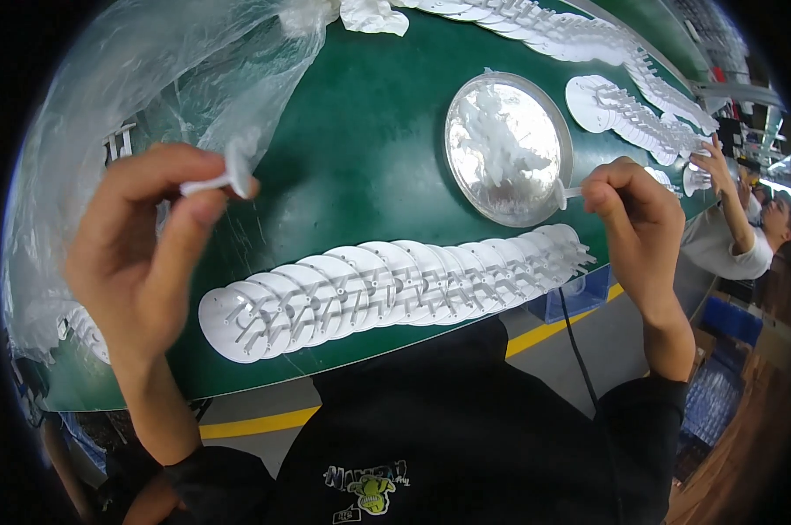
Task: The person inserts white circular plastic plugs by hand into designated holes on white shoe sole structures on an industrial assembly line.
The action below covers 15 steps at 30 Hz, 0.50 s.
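My left hand [137, 254] is raised above the left part of the green table. Thumb and fingers pinch a small white plastic piece with a round head and a short stem [235, 169], slightly blurred. At the right, my right hand [637, 223] pinches a thin white stick with a flattened tip [562, 194]. That tip overlaps the lower right rim of a round metal dish [452, 166]; whether it touches cannot be told. White paste [498, 131] is smeared inside the dish. Nearest my body lies a long overlapping row of white plastic discs with raised ribs [386, 293].
Clear plastic sheeting [177, 70] covers the table's left side. More rows of white discs [623, 114] lie at the far right. A co-worker [749, 232] reaches toward those discs. A blue bin [570, 302] sits below the near edge, beside a black cable [577, 350].
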Each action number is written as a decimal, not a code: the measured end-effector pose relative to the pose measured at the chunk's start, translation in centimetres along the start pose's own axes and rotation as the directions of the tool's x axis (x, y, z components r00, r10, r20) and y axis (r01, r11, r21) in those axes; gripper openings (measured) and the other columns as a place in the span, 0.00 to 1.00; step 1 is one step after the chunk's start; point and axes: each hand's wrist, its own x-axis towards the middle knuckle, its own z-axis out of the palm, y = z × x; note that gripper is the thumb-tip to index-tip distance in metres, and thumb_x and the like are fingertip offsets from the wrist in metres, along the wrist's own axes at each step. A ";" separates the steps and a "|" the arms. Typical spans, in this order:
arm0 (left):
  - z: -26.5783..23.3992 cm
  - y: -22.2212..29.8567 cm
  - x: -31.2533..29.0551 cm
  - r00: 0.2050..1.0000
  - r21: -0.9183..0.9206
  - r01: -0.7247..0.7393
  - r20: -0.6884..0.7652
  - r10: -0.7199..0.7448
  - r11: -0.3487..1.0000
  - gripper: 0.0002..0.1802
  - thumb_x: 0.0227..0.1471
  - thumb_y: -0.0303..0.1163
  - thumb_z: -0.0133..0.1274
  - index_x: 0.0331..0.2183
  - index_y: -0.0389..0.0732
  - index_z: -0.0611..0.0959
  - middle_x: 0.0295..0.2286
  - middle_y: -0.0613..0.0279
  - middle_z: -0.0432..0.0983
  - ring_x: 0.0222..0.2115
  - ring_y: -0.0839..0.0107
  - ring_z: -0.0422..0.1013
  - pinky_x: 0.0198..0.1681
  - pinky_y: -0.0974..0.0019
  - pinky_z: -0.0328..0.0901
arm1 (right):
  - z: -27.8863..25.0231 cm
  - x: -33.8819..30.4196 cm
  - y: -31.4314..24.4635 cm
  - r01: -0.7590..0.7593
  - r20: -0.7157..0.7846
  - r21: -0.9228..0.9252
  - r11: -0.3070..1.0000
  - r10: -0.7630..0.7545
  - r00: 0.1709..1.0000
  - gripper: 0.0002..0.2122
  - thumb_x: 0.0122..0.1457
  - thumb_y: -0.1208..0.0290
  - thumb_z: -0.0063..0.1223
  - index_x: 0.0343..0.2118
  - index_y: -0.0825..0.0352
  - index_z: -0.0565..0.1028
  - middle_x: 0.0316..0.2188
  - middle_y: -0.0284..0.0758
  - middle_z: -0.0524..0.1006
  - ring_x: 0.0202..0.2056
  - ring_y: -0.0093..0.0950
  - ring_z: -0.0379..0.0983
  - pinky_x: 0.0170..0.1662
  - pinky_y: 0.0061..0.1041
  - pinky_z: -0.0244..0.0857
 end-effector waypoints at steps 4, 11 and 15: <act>1.8 0.8 0.0 0.994 0.041 -0.049 0.099 0.044 0.998 0.09 0.44 0.16 0.58 0.33 0.30 0.81 0.28 0.55 0.80 0.25 0.71 0.72 0.26 0.72 0.63 | 0.1 -0.8 -1.7 0.086 0.032 -0.163 0.983 -0.082 0.996 0.03 0.55 0.78 0.58 0.29 0.72 0.76 0.24 0.32 0.76 0.23 0.16 0.67 0.26 0.15 0.59; 2.9 1.2 -0.5 0.935 0.194 -0.278 0.281 0.218 0.941 0.11 0.40 0.18 0.62 0.31 0.31 0.81 0.25 0.52 0.78 0.25 0.63 0.73 0.28 0.67 0.65 | -0.5 -0.3 -1.8 0.260 0.026 -0.320 0.911 -0.266 0.964 0.02 0.54 0.79 0.58 0.30 0.70 0.76 0.24 0.34 0.75 0.24 0.18 0.66 0.27 0.15 0.58; 2.9 1.1 -0.7 0.939 0.221 -0.280 0.264 0.219 0.934 0.11 0.38 0.18 0.62 0.30 0.31 0.80 0.25 0.53 0.77 0.25 0.62 0.72 0.27 0.67 0.65 | -0.4 1.3 2.8 0.006 -0.060 -0.072 0.997 -0.010 0.998 0.03 0.55 0.78 0.57 0.31 0.70 0.77 0.25 0.29 0.75 0.24 0.15 0.63 0.28 0.14 0.56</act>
